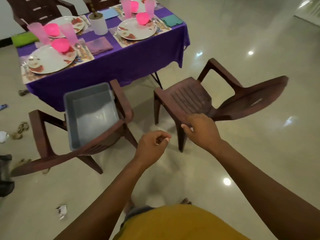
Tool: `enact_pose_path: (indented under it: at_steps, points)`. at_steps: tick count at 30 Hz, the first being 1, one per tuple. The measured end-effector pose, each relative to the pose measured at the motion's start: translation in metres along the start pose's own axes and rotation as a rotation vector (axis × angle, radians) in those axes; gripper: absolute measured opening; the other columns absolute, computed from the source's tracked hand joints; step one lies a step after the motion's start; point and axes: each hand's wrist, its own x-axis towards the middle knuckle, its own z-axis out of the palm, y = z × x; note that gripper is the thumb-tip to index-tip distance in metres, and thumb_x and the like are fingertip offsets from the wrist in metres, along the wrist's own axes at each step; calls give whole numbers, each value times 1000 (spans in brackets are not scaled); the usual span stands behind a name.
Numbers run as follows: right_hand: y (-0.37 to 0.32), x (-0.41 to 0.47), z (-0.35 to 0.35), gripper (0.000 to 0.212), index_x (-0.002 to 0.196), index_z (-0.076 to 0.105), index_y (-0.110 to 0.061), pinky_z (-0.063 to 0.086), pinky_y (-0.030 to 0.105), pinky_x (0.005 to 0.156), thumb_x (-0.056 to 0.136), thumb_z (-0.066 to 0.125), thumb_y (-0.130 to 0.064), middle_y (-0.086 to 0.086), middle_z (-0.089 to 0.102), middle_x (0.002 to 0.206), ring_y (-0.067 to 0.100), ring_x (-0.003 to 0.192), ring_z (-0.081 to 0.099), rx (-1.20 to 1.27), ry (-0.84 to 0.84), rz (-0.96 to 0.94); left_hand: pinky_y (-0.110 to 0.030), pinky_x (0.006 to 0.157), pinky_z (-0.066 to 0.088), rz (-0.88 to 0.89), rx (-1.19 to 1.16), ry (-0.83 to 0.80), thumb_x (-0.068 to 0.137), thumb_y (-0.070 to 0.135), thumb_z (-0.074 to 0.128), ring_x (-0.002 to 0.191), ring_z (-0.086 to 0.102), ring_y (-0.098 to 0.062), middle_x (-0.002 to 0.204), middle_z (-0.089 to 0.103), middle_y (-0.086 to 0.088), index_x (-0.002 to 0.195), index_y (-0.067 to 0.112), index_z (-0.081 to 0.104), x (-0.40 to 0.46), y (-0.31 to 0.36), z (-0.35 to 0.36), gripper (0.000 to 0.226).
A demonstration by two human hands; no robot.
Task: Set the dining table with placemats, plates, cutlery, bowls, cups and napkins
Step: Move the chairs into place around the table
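Note:
The table under a purple cloth (121, 66) stands at the upper left, laid with several settings. The nearest has a white floral plate (50, 62) on a placemat (87, 56), a pink bowl (61, 45), pink cups (39, 33), cutlery (78, 46) and a folded purple napkin (99, 45). Another plate (136, 30) with a pink bowl (142, 18) and a teal napkin (171, 20) lies to the right. My left hand (152, 146) hangs loosely curled over the floor and holds nothing. My right hand (200, 130) hovers at the front corner of a brown chair; whether it touches is unclear.
An empty grey tub (91, 115) sits on a brown plastic chair (39, 132) in front of the table. A second brown chair (190, 96) stands turned to the right. A white pot (98, 24) marks the table's middle. Scraps of litter (61, 211) lie on the glossy floor.

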Motion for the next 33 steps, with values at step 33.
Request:
enact_pose_path:
  at_steps: [33]
  points:
    - [405, 185, -25, 39, 125, 64, -27, 29, 59, 109, 94, 55, -49, 6, 63, 127, 30, 122, 51, -562, -725, 100, -39, 112, 42, -500, 735, -768, 107, 57, 30, 139, 51, -33, 155, 51, -12, 148, 15, 55, 280, 107, 268, 64]
